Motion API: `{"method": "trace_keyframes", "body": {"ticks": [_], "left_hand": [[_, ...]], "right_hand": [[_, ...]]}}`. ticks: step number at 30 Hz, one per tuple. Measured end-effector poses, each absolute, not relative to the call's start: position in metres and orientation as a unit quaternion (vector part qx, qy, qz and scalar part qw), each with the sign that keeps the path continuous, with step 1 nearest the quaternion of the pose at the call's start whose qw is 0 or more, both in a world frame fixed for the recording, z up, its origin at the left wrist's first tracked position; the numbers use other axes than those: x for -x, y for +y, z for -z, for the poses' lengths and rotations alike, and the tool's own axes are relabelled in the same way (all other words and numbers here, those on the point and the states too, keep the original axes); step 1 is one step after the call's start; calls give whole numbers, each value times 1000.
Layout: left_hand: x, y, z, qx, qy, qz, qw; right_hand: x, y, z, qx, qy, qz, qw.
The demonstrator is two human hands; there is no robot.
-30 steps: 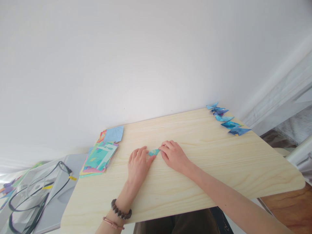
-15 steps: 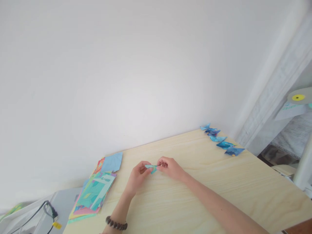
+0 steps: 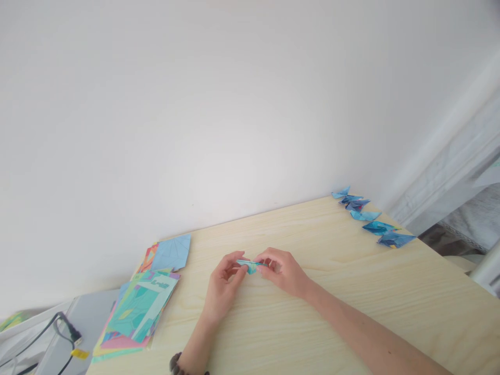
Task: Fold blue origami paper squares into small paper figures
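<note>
A small folded teal paper piece (image 3: 251, 266) is held just above the light wooden table (image 3: 351, 291), near its middle. My left hand (image 3: 224, 284) pinches the piece's left end with thumb and fingers closed. My right hand (image 3: 285, 271) pinches its right end, fingers curled round it. Both hands meet over the piece, and most of the paper is hidden between the fingertips.
A fanned stack of coloured patterned paper sheets (image 3: 140, 307) lies at the table's left edge. A row of several folded blue paper figures (image 3: 369, 219) lines the far right edge. A grey surface with a black cable (image 3: 58, 328) sits lower left. A white wall (image 3: 195, 104) stands behind.
The hands lifted the teal piece off the table, where it was being pressed flat, and now hold it pinched between them. The camera tilted upward, showing more wall.
</note>
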State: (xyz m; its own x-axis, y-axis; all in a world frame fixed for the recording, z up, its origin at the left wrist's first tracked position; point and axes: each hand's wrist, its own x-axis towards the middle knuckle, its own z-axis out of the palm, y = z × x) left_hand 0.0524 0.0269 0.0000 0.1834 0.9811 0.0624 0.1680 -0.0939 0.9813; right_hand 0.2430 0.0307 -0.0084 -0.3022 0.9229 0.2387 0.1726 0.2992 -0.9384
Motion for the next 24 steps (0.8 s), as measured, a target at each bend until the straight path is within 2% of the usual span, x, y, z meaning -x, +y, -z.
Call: {"method": "trace_keyframes", "body": {"ticks": [6, 10, 19, 24], "left_hand": [[-56, 25, -6, -563, 440, -439, 544], [-54, 23, -8, -563, 445, -429, 549], [-55, 23, -11, -576, 440, -441, 530], [-55, 22, -11, -581, 434, -434, 535]], "right_hand": [[-245, 34, 12, 425, -554, -563, 441], [-246, 33, 12, 400, -554, -596, 422], [-246, 24, -2, 377, -671, -506, 390], [-247, 26, -4, 385, -667, -513, 380]]}}
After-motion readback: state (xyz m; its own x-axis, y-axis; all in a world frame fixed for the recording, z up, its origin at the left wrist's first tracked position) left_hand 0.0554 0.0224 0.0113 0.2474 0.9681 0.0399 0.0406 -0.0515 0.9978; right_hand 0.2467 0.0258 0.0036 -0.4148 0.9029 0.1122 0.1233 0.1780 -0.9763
